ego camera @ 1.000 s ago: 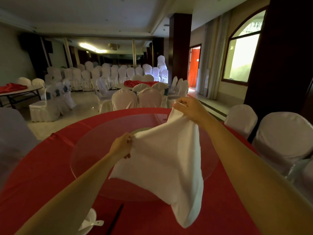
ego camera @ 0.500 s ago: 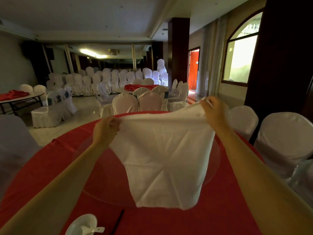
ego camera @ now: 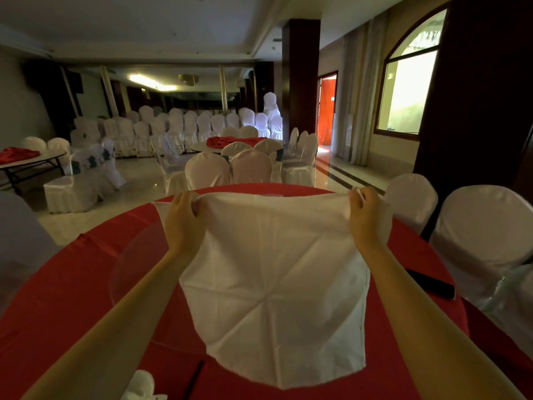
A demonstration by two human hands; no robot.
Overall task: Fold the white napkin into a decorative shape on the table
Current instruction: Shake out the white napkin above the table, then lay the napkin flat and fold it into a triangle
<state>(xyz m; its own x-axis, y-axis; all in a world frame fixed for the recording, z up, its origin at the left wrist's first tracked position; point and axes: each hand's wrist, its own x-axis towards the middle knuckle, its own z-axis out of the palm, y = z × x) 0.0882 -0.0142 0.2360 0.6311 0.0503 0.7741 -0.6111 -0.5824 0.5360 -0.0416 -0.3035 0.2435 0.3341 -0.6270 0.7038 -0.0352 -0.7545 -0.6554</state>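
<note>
Left hand (ego camera: 184,223) and right hand (ego camera: 364,217) each close their grip on a top corner of the white napkin (ego camera: 277,284), stretched open above the red tabletop (ego camera: 57,298). No writing is legible. At 3 o'clock a dark object (ego camera: 432,284) is indistinct; a white dish (ego camera: 141,388) at 7 o'clock is cut off.

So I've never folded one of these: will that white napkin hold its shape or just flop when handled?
Probably floppy: the napkin hangs limp from the left hand and right hand, sagging between them. It likely takes creases well, since old fold lines radiate across it. It seems light, held by pinched corners alone.
</note>
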